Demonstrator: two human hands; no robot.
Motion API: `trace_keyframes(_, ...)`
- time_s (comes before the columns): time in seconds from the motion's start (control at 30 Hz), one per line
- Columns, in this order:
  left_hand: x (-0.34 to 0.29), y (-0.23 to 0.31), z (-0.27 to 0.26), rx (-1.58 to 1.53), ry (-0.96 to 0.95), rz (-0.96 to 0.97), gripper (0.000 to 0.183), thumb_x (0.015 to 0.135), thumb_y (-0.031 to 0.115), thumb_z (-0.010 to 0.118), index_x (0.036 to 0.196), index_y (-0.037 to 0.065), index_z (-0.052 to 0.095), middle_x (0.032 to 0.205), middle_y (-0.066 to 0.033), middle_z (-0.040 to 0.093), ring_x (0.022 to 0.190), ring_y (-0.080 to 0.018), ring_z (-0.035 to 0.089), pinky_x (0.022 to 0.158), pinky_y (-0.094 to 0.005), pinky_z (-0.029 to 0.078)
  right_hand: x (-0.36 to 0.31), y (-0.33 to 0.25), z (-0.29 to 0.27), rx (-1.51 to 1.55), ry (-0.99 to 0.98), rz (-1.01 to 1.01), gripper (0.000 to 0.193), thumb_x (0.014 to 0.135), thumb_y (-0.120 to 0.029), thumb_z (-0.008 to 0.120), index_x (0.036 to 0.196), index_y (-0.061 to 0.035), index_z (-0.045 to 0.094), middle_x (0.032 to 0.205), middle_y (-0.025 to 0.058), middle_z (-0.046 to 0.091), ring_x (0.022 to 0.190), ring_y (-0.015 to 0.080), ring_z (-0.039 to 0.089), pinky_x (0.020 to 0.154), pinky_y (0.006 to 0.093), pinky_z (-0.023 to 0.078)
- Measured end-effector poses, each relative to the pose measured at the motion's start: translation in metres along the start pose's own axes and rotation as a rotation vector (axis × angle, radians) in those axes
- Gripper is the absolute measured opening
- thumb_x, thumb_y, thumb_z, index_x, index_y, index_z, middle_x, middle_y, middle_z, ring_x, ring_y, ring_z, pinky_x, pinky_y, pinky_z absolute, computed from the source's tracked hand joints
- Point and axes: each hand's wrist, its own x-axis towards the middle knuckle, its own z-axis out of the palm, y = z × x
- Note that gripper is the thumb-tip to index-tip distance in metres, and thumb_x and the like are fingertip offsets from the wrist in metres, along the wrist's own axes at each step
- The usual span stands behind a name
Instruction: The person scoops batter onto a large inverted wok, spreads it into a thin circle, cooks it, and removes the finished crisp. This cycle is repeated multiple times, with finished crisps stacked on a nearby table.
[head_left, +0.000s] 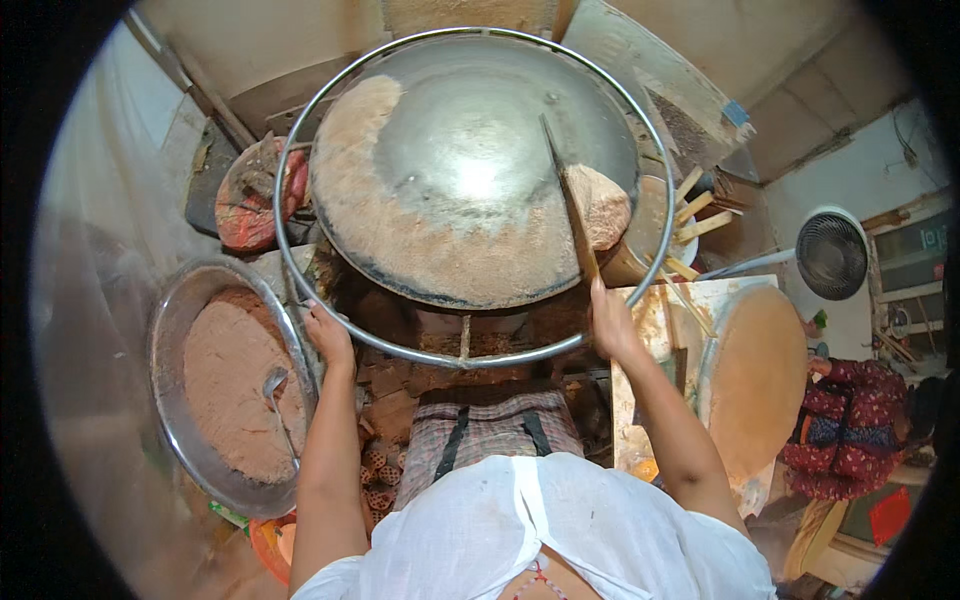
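Observation:
In front of me is a large domed round griddle (pixel 470 130). A pale brown batter layer (pixel 450 255) coats its left side and near edge, while bare dark metal shows at the far side and right. My right hand (pixel 610 320) is closed around the near end of a long, narrow wooden scraper (pixel 575 215), which slants up over the griddle. Against the scraper's right side sits a lump of pale brown dough (pixel 600 205). My left hand (pixel 328 335) is closed on the metal ring (pixel 420 357) that encircles the griddle, at its near left.
At left, a wide metal basin (pixel 165 375) holds brown batter with a ladle (pixel 282 415) in it. A round brown flatbread (pixel 755 385) lies at right. Wooden sticks (pixel 695 215) stand beyond it, near a fan (pixel 832 255). Another person (pixel 850 425) in patterned red is at far right.

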Motion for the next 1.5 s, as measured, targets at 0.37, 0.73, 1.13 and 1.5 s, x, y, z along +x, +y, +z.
trace_keyframes(0.37, -0.090, 0.039, 0.020, -0.398, -0.229, -0.411, 0.052, 0.101, 0.044, 0.033, 0.105, -0.005, 0.049, 0.064, -0.0107, 0.058, 0.058, -0.0217, 0.053, 0.059, -0.0332, 0.044, -0.013, 0.022, 0.012, -0.014, 0.019, 0.174, 0.054, 0.102, -0.041, 0.032, 0.081, 0.0031, 0.056, 0.056, 0.0096, 0.047, 0.054, 0.0246, 0.048, 0.049, 0.0378, 0.037)
trace_keyframes(0.73, 0.017, -0.033, 0.009, -0.095, 0.200, 0.031, 0.052, 0.099, 0.040, 0.036, 0.092, -0.007, 0.057, 0.082, -0.0144, 0.058, 0.075, -0.0277, 0.058, 0.079, -0.0372, 0.047, -0.037, 0.024, 0.016, -0.015, 0.046, -0.005, 0.051, 0.102, -0.034, 0.028, 0.081, 0.0028, 0.055, 0.071, 0.0280, 0.056, 0.071, 0.0466, 0.055, 0.066, 0.0528, 0.043)
trace_keyframes(1.13, -0.091, 0.044, 0.020, -0.388, -0.213, -0.290, 0.053, 0.097, 0.030, 0.050, 0.122, -0.012, 0.030, 0.058, -0.0141, 0.055, 0.047, -0.0232, 0.053, 0.048, -0.0373, 0.047, -0.072, 0.047, 0.022, -0.141, 0.004, -0.286, 0.054, 0.100, -0.038, 0.032, 0.081, 0.0070, 0.055, 0.082, 0.0319, 0.057, 0.085, 0.0513, 0.054, 0.077, 0.0527, 0.042)
trace_keyframes(1.5, 0.014, -0.053, -0.018, -0.229, 0.002, -0.030, 0.051, 0.099, 0.043, 0.038, 0.083, -0.002, 0.054, 0.062, -0.0070, 0.052, 0.053, -0.0205, 0.053, 0.049, -0.0326, 0.042, -0.060, 0.046, 0.026, -0.361, -0.092, -0.537, 0.041, 0.100, -0.029, 0.031, 0.107, 0.0036, 0.056, 0.080, 0.0288, 0.060, 0.078, 0.0487, 0.059, 0.069, 0.0523, 0.048)
